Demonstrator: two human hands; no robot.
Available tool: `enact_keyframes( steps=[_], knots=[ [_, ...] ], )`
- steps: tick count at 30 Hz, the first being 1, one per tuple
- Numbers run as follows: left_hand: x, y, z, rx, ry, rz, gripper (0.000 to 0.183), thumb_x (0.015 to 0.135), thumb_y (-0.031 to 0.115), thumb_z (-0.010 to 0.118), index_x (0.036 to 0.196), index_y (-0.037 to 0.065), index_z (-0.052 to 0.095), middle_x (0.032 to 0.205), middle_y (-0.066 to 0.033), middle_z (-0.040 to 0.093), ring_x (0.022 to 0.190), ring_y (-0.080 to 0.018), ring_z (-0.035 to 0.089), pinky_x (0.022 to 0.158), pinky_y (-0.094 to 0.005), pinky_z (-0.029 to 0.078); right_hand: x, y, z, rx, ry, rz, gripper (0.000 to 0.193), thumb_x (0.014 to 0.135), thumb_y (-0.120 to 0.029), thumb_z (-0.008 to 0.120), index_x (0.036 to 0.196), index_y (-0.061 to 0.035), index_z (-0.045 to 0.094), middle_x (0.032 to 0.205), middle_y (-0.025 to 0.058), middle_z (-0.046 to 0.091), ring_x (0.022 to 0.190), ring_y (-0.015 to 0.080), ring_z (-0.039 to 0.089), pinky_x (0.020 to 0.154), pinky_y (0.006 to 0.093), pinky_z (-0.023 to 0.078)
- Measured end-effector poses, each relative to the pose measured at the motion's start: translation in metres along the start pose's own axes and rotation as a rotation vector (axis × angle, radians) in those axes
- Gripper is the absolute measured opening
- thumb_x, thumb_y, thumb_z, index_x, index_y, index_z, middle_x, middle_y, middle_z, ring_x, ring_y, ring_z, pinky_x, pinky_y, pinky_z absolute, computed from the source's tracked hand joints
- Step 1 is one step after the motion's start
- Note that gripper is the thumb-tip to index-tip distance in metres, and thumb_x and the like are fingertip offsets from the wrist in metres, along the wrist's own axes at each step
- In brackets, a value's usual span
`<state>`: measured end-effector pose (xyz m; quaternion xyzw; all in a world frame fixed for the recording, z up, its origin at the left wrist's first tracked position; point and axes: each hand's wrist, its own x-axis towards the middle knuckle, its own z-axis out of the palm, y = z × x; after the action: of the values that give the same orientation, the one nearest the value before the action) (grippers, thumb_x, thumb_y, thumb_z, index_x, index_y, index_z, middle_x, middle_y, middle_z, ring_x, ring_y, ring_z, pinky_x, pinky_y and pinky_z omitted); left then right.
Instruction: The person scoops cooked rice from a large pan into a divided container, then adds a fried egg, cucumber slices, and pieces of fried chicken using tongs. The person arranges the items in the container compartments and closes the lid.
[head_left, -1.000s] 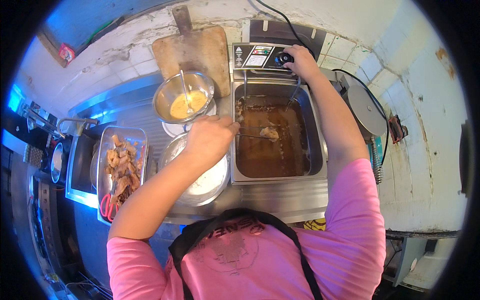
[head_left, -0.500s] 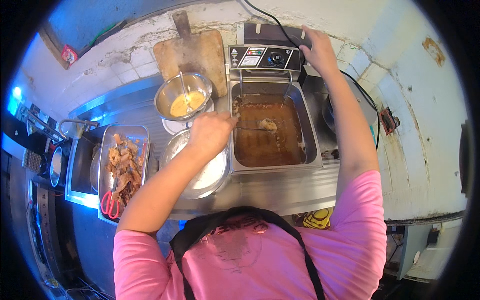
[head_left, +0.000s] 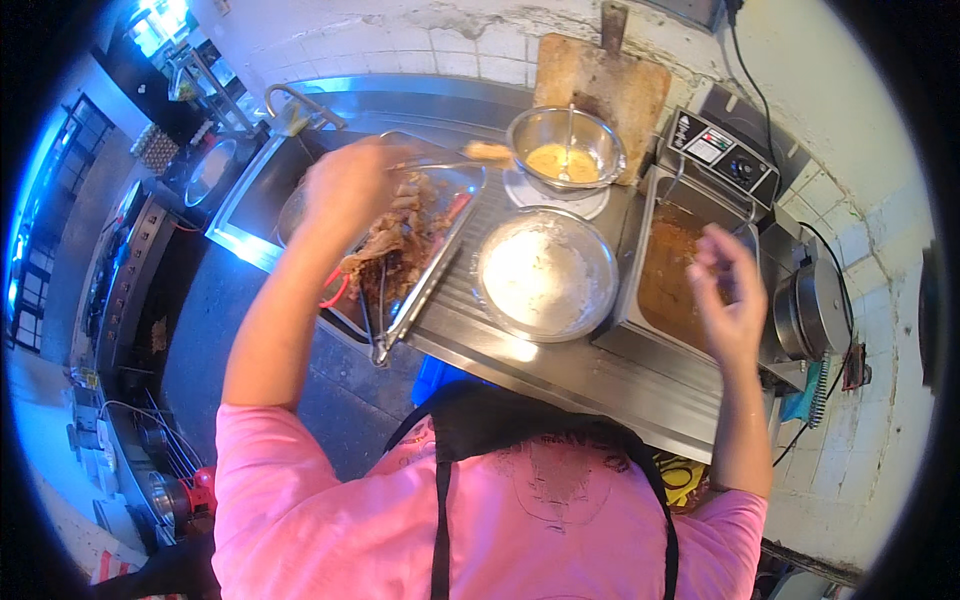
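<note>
The left hand [head_left: 350,185] had swung away from the fryer [head_left: 685,275]; its fingers were shut on tongs [head_left: 440,163] holding a fried piece [head_left: 488,152] above the meat tray [head_left: 455,235]; the right hand [head_left: 728,290] had left the dial, fingers loose and empty; that piece looked cooked.

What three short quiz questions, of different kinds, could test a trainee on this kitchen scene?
1. True or false: the left hand holds tongs with a fried piece above the metal tray.
2. Which bowl stands nearer to the person? A. the bowl of yellow batter B. the bowl of white flour
3. Fill in: the right hand hovers, empty, over the ____.

Key: 1 true; 2 B; 3 fryer.
</note>
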<state>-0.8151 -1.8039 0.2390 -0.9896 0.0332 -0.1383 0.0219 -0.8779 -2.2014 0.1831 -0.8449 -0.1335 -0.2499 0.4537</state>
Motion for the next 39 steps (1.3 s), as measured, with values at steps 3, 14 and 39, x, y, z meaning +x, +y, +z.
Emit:
enact_keyframes(
  steps=[3,14,39],
  knots=[
    [-0.014,-0.086,0.017,0.063,0.006,-0.149,0.029,0.084,0.023,0.064,0.112,0.024,0.069,0.101,-0.0076,0.066,0.095,-0.0306,0.064,0.08,-0.0438,0.051,-0.032,-0.013,0.073,0.319,-0.309,0.276,0.038,0.087,-0.011,0.067,0.123,-0.0056,0.057,0.106,0.005,0.063,0.091,0.0114,0.06,0.077,0.0255,0.049],
    [-0.012,-0.241,0.129,-0.44,-0.049,-0.078,0.036,0.085,0.024,0.065,0.116,0.006,0.064,0.105,-0.0203,0.065,0.101,-0.038,0.061,0.086,-0.0456,0.048,-0.093,-0.076,0.344,0.69,-0.274,1.024,0.045,0.087,-0.02,0.068,0.121,-0.0009,0.046,0.104,0.0118,0.06,0.088,0.0204,0.059,0.075,0.0318,0.05],
    [-0.228,-0.357,0.176,-1.676,-0.132,-0.55,0.021,0.086,0.02,0.071,0.098,0.005,0.062,0.079,0.0039,0.056,0.068,-0.0058,0.051,0.06,-0.0232,0.043,-0.164,-0.182,0.415,0.803,-0.288,0.873,0.035,0.07,0.005,0.056,0.105,-0.001,0.057,0.089,0.005,0.06,0.078,0.0147,0.054,0.072,0.0282,0.044]
  ],
)
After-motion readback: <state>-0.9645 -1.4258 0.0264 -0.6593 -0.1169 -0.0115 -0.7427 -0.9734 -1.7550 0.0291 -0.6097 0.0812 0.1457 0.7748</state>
